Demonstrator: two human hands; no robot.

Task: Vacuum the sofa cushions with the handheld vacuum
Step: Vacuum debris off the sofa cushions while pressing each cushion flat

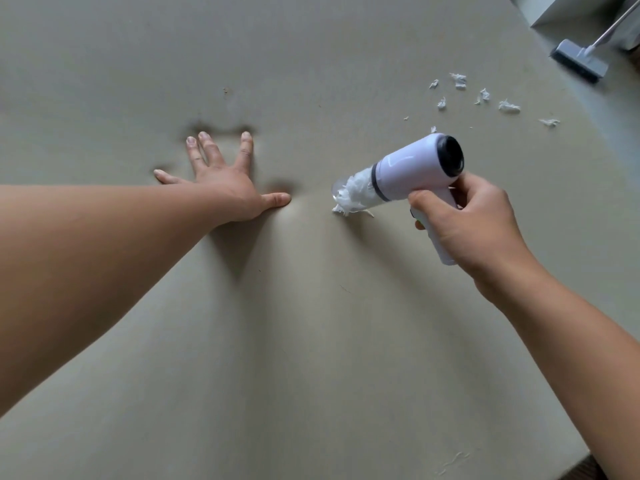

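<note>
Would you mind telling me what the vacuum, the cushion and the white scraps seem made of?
Vacuum: glossy white plastic, with a clear front cup. Cushion: matte beige fabric over soft padding; it dents under the left hand. Scraps: likely torn tissue paper, ragged and crumpled.

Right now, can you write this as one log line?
left hand pressing cushion | right hand gripping vacuum, nozzle on cushion | loose scraps near brush

Your vacuum [412, 169] is white with black bands; the cushion [311, 323] plain beige, the paper scraps [509, 106] white, the brush [580, 65] grey.
</note>
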